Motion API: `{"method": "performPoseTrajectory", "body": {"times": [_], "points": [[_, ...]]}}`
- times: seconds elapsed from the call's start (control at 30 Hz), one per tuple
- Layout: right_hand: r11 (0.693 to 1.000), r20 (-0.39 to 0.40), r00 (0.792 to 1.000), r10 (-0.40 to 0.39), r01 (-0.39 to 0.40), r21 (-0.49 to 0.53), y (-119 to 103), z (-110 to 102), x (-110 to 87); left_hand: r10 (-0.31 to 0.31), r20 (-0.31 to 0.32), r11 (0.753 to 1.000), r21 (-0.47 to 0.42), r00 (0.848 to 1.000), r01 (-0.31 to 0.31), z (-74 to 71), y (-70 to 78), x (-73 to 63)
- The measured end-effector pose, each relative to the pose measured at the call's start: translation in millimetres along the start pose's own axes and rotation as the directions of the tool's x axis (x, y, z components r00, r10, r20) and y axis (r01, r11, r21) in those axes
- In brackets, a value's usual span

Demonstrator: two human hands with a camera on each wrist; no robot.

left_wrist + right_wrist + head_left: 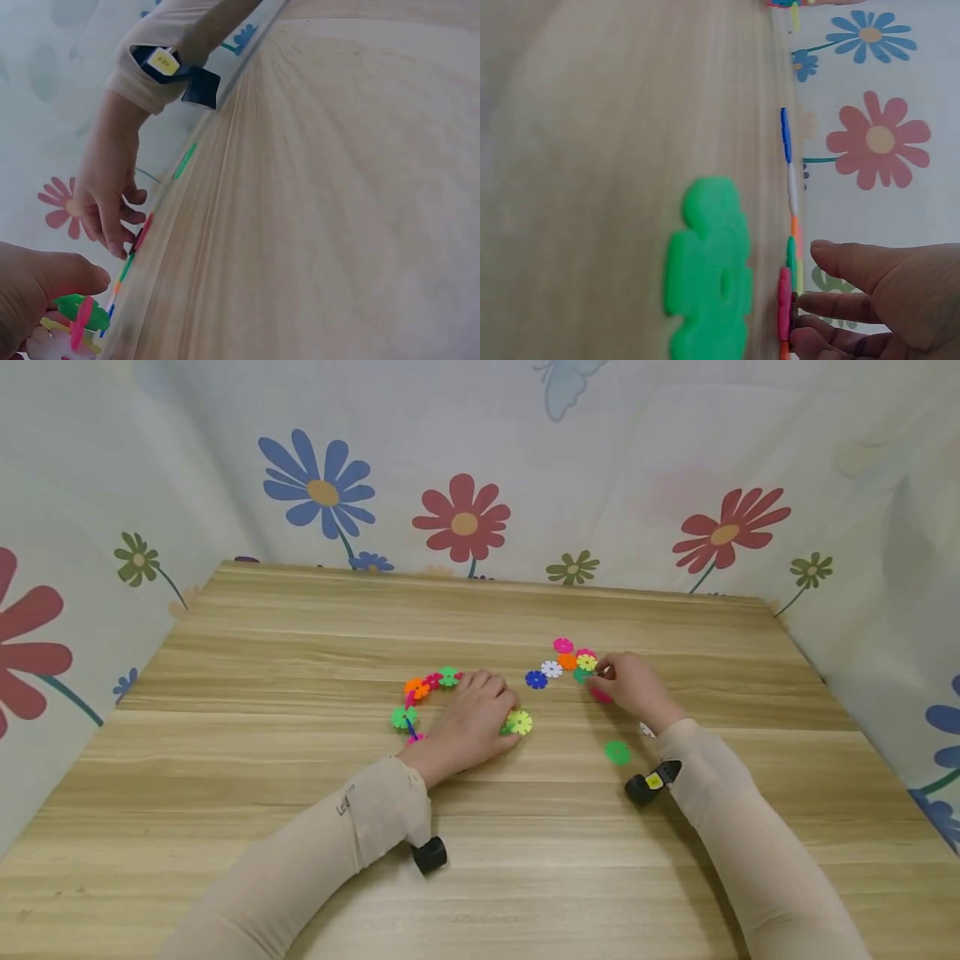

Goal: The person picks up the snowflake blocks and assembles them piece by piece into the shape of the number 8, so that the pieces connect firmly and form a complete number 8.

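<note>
A curved chain of linked flower-shaped plastic discs, in orange, green, pink and blue, lies on the table. My left hand covers part of this chain and holds its right end. A yellow disc shows beside the left thumb. In the left wrist view, green disc and pink disc are joined below the thumb. My right hand reaches into the loose discs, its fingertips at a teal one. In the right wrist view, its thumb stands apart from the fingers, which touch the discs' edges.
Loose discs lie about the right hand: a blue one, a white one, an orange one and a pink one. Nearer me is a green disc. A flowered curtain borders the wooden table.
</note>
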State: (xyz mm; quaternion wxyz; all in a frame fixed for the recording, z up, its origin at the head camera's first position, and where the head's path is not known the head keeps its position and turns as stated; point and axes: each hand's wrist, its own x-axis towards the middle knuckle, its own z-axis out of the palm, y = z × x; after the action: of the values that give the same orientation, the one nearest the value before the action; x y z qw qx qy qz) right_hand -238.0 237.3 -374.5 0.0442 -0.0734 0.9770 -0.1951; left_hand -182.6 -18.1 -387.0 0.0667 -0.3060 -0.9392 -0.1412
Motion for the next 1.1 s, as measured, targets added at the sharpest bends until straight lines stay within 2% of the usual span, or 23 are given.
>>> {"method": "performPoseTrajectory", "body": {"times": [0.23, 0.6, 0.73, 0.9, 1.1], "points": [[0.997, 0.033, 0.999, 0.031, -0.029, -0.075, -3, 4, 13.1, 0.000, 0.023, 1.000, -0.011, 1.000, 0.000, 0.7, 1.1, -0.2], [0.999, 0.047, 0.998, -0.041, 0.041, -0.020, -5, 2, 13.4, 0.012, 0.030, 1.000, 0.003, 0.999, -0.012, -0.3, 0.8, -1.1], [1.000, 0.032, 0.999, -0.014, 0.013, 0.004, -4, -2, 11.4, 0.015, 0.021, 1.000, -0.004, 1.000, -0.015, -0.8, 0.6, -1.0], [0.999, 0.045, 0.998, 0.037, -0.035, -0.037, -2, -5, 9.8, 0.019, 0.014, 1.000, 0.000, 1.000, -0.019, -0.5, 0.4, -0.5], [0.999, 0.061, 0.997, 0.045, -0.044, -0.015, 0, -4, 9.4, 0.022, 0.016, 1.000, 0.003, 1.000, -0.022, -0.4, 0.2, -0.6]]}}
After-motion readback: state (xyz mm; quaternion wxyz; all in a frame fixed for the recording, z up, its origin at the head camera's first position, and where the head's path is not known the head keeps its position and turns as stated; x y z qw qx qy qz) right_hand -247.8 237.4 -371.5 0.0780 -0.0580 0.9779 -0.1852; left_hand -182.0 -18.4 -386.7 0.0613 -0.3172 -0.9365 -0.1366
